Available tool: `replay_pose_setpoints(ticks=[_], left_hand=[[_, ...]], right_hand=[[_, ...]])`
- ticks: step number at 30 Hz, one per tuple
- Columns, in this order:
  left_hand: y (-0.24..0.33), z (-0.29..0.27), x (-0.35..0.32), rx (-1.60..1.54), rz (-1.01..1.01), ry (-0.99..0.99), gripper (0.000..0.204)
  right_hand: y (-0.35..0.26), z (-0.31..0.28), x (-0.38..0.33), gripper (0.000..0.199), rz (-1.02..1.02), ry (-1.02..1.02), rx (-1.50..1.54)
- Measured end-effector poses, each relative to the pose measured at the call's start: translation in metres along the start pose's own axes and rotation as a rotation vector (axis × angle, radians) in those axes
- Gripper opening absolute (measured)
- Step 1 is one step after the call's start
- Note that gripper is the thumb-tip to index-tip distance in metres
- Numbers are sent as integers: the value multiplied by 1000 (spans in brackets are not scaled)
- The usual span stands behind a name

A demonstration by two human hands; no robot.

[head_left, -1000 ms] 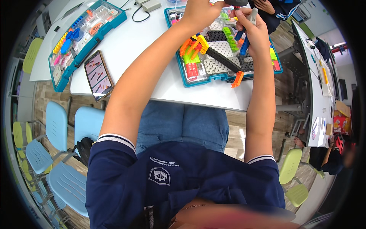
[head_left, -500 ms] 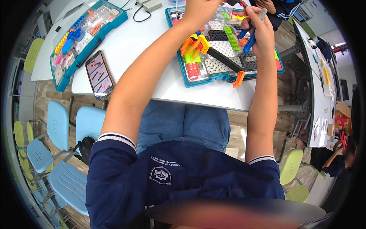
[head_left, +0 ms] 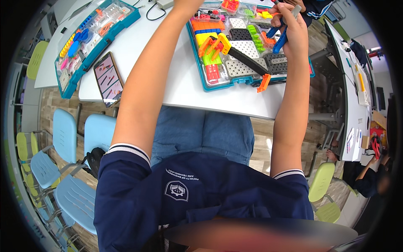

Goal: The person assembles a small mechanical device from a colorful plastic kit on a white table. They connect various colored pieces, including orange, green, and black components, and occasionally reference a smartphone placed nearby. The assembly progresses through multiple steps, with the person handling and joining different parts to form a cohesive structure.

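My right hand (head_left: 297, 35) is closed around a blue two-pronged piece (head_left: 280, 41) that resembles the handles of pliers. A grey translucent stub (head_left: 296, 10) sticks up by its thumb, and a small dark and red part shows at its fingertips by the top edge. Only the wrist side of my left hand (head_left: 188, 4) shows at the top edge; its fingers are out of the picture. Between my forearms, a black beam (head_left: 247, 60) with yellow and orange connectors on its far end and an orange one on its near end lies across an open teal-rimmed parts case (head_left: 218, 87).
Left on the white table (head_left: 176, 94) lies a phone (head_left: 108, 80) with its screen lit, beside a second teal parts case (head_left: 94, 56). A cable and a grey box (head_left: 164, 4) lie behind. Another person's hand (head_left: 297, 3) shows at the top right. Blue chairs (head_left: 75, 206) stand to my left.
My left hand has moved left and up, away from my right hand, and its fingers have left the picture. My right hand has shifted slightly right, still holding the blue piece.
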State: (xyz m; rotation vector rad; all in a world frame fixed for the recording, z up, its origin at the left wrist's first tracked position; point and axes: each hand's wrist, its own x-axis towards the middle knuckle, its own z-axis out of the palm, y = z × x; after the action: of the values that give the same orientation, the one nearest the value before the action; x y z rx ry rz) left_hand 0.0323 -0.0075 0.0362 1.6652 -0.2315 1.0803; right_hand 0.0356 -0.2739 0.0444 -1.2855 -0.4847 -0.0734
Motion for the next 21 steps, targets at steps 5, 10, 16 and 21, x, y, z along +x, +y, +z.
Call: replay_pose_setpoints(ticks=[5,10,16,21], left_hand=[[-16,-11,3,38,-90,61,14],[12,0,-5,-24,-53,-36,14],[96,-3,-15,77,354,-471,15],[138,-34,-83,498,411,-569,34]], right_hand=[[-8,9,-4,9,10,-4,61],[-7,6,-3,9,11,-5,47],[-4,-8,4,11,2,25,43],[1,-25,15,14,-11,-37,76]])
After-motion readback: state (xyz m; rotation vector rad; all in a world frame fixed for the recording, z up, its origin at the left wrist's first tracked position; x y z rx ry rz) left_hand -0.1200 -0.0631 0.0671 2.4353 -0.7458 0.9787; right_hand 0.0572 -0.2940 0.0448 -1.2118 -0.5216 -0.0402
